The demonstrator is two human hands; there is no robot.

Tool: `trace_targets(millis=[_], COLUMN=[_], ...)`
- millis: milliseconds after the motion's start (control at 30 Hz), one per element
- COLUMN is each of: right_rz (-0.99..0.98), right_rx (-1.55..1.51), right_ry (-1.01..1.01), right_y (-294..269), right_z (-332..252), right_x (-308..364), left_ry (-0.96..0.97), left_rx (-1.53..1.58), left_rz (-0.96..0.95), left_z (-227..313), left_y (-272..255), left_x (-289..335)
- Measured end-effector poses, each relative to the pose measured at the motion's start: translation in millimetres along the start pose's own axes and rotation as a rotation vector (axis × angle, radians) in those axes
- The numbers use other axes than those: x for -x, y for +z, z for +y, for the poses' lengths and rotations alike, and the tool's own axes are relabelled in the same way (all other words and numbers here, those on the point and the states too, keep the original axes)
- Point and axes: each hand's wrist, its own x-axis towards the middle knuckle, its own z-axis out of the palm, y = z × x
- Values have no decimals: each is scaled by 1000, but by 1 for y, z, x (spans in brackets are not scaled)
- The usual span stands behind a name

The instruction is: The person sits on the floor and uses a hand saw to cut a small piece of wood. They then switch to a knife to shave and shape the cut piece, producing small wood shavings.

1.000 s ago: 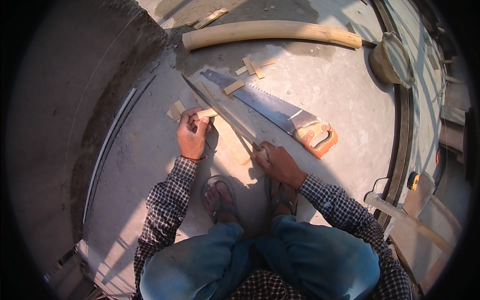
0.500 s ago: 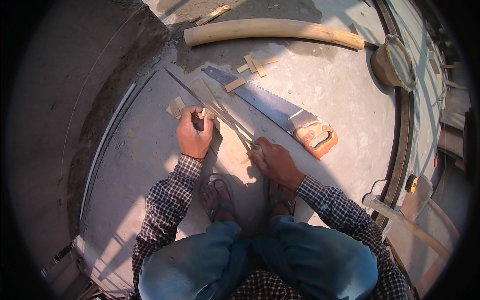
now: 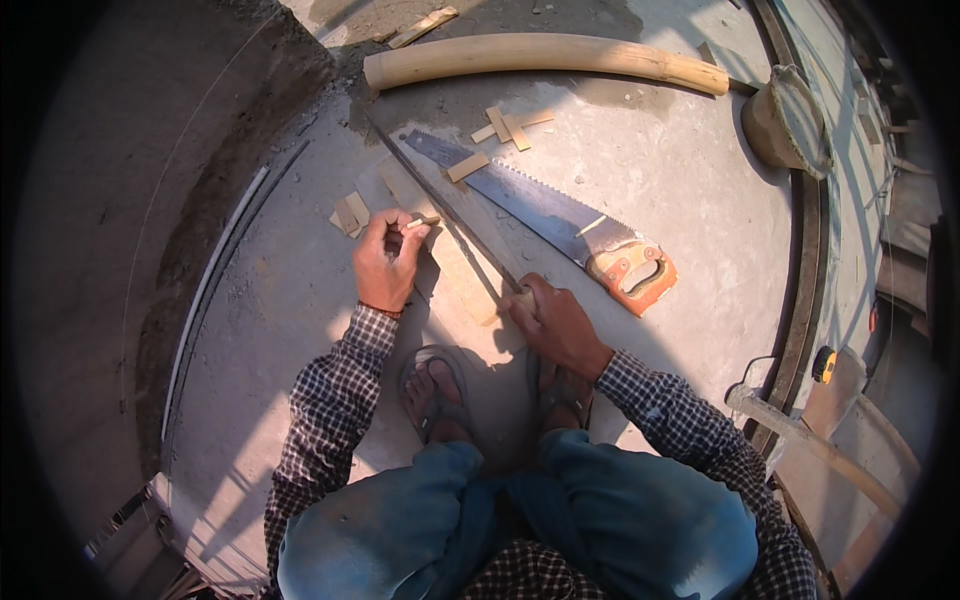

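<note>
My left hand (image 3: 385, 262) pinches a small strip of wood (image 3: 424, 222) between thumb and fingers. My right hand (image 3: 556, 325) is closed around the pale handle of a long, slim, dark-bladed tool (image 3: 445, 206); whether it is a knife or a file I cannot tell. Its blade slants up and left, just right of the wood strip and apart from it. Beneath the blade a flat wooden board (image 3: 466, 288) lies on the floor, partly in shadow. Left of my left hand is a little pile of short wood pieces (image 3: 350, 213).
A handsaw (image 3: 560, 212) lies right of the board, a wood piece (image 3: 467, 167) across its blade. Beyond are crossed wood strips (image 3: 508, 128) and a thick bamboo pole (image 3: 540, 60). A bucket (image 3: 785, 125), a hammer-like tool (image 3: 810, 445) and a tape measure (image 3: 823, 365) are at right.
The blade's tip has swung right and lifted clear of the small wood strip. My left hand has turned the strip so that it points to the right.
</note>
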Motion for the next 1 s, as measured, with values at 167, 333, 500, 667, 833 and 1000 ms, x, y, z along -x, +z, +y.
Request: trace_targets(millis=[167, 333, 500, 667, 833, 1000], right_rz=[37, 9, 5, 20, 30, 19], right_rx=[-14, -31, 0, 25, 39, 36], right_ry=[-65, -91, -86, -110, -122, -130], right_y=[1, 2, 3, 3, 0, -2], right_z=[-3, -8, -6, -4, -7, -12], right_x=[1, 0, 0, -2, -2, -2], left_ry=[-46, -10, -27, 11, 11, 29], left_rx=[-62, -78, -112, -82, -51, 0], left_rz=[-5, 23, 12, 53, 49, 103], left_z=[7, 10, 11, 7, 4, 4], left_y=[-2, -1, 0, 2, 3, 3], left_x=[-5, -6, -6, -8, -8, -9])
